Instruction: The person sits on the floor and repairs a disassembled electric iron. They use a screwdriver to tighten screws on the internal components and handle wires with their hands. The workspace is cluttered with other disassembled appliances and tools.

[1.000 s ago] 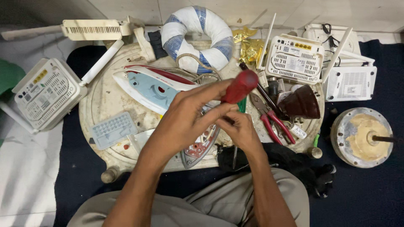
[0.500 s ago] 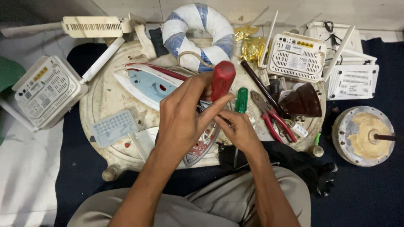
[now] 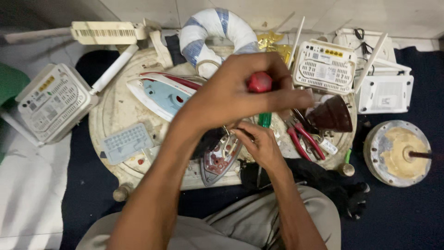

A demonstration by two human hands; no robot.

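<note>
My left hand reaches over the middle of a round work board and is shut on the red handle of a screwdriver, which points down, its shaft hidden behind the hand. Below it my right hand grips the edge of a clothes iron's metal soleplate with curled fingers. A green-handled screwdriver shows between the two hands. The iron's white, light-blue and red upper shell lies apart on the board to the left.
Red-handled pliers and a dark brown part lie right of my hands. White routers sit at left and right. A round motor part, a blue-and-white ring, a grey keypad and black cloth surround the board.
My left hand has swung the red screwdriver from leaning right to upright, its handle end now facing the camera. My right hand stays at the soleplate.
</note>
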